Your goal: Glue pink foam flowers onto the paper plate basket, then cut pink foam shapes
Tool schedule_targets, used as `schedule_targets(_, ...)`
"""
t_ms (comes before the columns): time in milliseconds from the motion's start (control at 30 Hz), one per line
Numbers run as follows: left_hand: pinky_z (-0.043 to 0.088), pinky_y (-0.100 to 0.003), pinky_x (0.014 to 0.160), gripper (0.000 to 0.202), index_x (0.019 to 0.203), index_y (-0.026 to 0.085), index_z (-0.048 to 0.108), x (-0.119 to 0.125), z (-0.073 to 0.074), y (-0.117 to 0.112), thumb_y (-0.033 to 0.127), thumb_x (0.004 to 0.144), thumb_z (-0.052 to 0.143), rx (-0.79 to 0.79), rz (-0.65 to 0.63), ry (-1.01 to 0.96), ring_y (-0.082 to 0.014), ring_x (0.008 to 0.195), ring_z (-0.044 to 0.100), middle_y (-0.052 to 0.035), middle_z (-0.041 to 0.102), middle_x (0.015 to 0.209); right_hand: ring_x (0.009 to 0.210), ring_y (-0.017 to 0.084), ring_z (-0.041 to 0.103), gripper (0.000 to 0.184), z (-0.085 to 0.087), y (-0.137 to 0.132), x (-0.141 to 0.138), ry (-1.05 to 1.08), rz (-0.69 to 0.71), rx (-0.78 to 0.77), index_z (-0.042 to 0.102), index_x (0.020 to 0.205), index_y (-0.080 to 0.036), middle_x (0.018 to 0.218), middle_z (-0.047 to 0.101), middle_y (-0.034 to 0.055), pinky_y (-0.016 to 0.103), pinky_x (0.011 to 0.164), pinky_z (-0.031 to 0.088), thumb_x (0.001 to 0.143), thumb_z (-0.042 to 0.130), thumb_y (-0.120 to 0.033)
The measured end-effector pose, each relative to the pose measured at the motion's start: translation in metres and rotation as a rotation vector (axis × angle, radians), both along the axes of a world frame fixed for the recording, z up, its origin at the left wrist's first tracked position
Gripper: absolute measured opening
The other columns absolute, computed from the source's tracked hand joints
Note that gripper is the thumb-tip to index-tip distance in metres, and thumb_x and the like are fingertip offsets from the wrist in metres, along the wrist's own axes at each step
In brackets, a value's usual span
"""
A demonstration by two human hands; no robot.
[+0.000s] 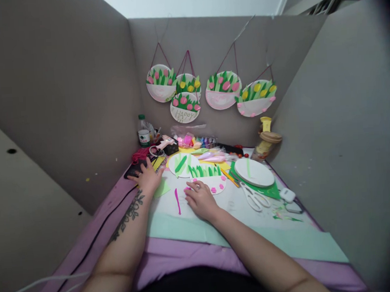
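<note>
My left hand (148, 179) is spread with nothing in it, over the left side of the table by a dark flat object (130, 171) and yellow paper. My right hand (201, 200) lies with fingers apart on the left edge of a half paper plate (219, 186) bearing pink flowers and green paper leaves. Behind that piece is a round white plate (173, 166) with green paper leaves on it. A magenta plastic knife (177, 201) lies just left of my right hand. Light green paper (162, 188) shows beside my left wrist.
White scissors (255, 198), pencils (230, 178) and stacked plates (254, 172) on green sheets are at right, near green scraps (285, 213). A pink glue gun (165, 142), bottle (143, 133) and bags of coloured clay (194, 140) stand behind. Finished plate baskets (223, 99) hang on the back panel.
</note>
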State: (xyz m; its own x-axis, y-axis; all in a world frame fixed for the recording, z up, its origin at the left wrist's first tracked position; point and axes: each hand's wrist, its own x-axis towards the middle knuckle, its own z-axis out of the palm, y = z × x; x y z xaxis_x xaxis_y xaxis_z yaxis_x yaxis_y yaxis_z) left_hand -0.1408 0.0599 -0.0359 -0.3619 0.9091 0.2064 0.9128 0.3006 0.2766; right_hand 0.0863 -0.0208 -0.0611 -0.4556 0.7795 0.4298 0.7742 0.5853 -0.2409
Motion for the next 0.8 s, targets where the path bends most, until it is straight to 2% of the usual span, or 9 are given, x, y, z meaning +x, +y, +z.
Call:
schedule_targets(167,0.015,-0.076,0.094,0.087,0.149,0.018,0.014,0.0,0.001,0.0,0.067,0.081,0.034,-0.023,0.011,-0.022,-0.054,0.124,0.034,-0.025,0.033,0.144,0.117,0.028,0.042,0.023,-0.001,0.0,0.0,-0.001,0.001,0.003,0.068,0.106,-0.024,0.13,0.057,0.006,0.045,0.095,0.037,0.087,0.054,-0.026)
schedule_targets(333,0.016,-0.072,0.099,0.082,0.148,0.014,0.016,0.006,0.009,-0.006,0.06,0.085,0.037,0.126,-0.061,0.028,-0.047,0.13,0.029,-0.0239,0.035,0.143,0.117,0.028,0.042,0.023,0.0,0.0,0.0,0.004,0.0,-0.002,0.067,0.106,-0.024,0.13,0.057,0.0049,0.045,0.096,0.037,0.087,0.054,-0.026)
schedule_targets(400,0.018,-0.067,0.103,0.073,0.147,0.014,0.021,0.012,0.013,-0.01,0.052,0.087,0.04,0.182,-0.195,0.023,-0.0405,0.131,0.031,-0.0217,0.039,0.141,0.117,0.027,0.042,0.024,0.001,0.0,0.0,0.001,-0.025,-0.008,0.066,0.108,-0.024,0.13,0.057,0.0049,0.044,0.095,0.037,0.087,0.055,-0.027)
schedule_targets(500,0.03,-0.049,0.106,0.054,0.139,0.016,0.039,0.022,0.014,-0.015,0.039,0.09,0.043,0.155,-0.6,-0.024,-0.0295,0.124,0.043,-0.0167,0.049,0.133,0.114,0.027,0.043,0.027,0.002,0.003,0.002,-0.009,-0.105,-0.031,0.064,0.112,-0.024,0.127,0.059,0.0053,0.042,0.093,0.038,0.086,0.057,-0.027)
schedule_targets(567,0.039,-0.035,0.099,0.042,0.126,0.018,0.055,0.029,0.01,-0.017,0.035,0.089,0.047,0.075,-0.841,-0.049,-0.0234,0.113,0.053,-0.0122,0.058,0.121,0.11,0.027,0.045,0.03,0.002,0.005,0.004,-0.025,-0.155,-0.053,0.063,0.115,-0.024,0.121,0.062,0.006,0.041,0.09,0.039,0.086,0.058,-0.028)
schedule_targets(600,0.042,-0.031,0.094,0.036,0.118,0.018,0.061,0.032,0.008,-0.018,0.035,0.088,0.05,0.035,-0.915,-0.053,-0.0215,0.107,0.056,-0.0103,0.061,0.115,0.108,0.027,0.046,0.03,0.003,0.005,0.005,-0.034,-0.172,-0.065,0.063,0.116,-0.024,0.117,0.064,0.0063,0.04,0.089,0.039,0.086,0.058,-0.028)
schedule_targets(667,0.045,-0.027,0.087,0.029,0.107,0.019,0.067,0.036,0.002,-0.02,0.033,0.085,0.055,-0.015,-0.982,-0.044,-0.0195,0.097,0.06,-0.0079,0.065,0.104,0.105,0.027,0.047,0.03,0.004,0.006,0.006,-0.058,-0.192,-0.082,0.062,0.115,-0.024,0.11,0.065,0.0068,0.038,0.086,0.039,0.086,0.059,-0.029)
schedule_targets(800,0.045,-0.026,0.08,0.025,0.101,0.02,0.07,0.041,-0.002,-0.022,0.031,0.082,0.058,-0.063,-1.031,-0.014,-0.0194,0.09,0.061,-0.007,0.066,0.094,0.103,0.026,0.046,0.026,0.005,0.008,0.003,-0.12,-0.221,-0.104,0.064,0.11,-0.024,0.105,0.064,0.0073,0.036,0.083,0.038,0.085,0.06,-0.031)
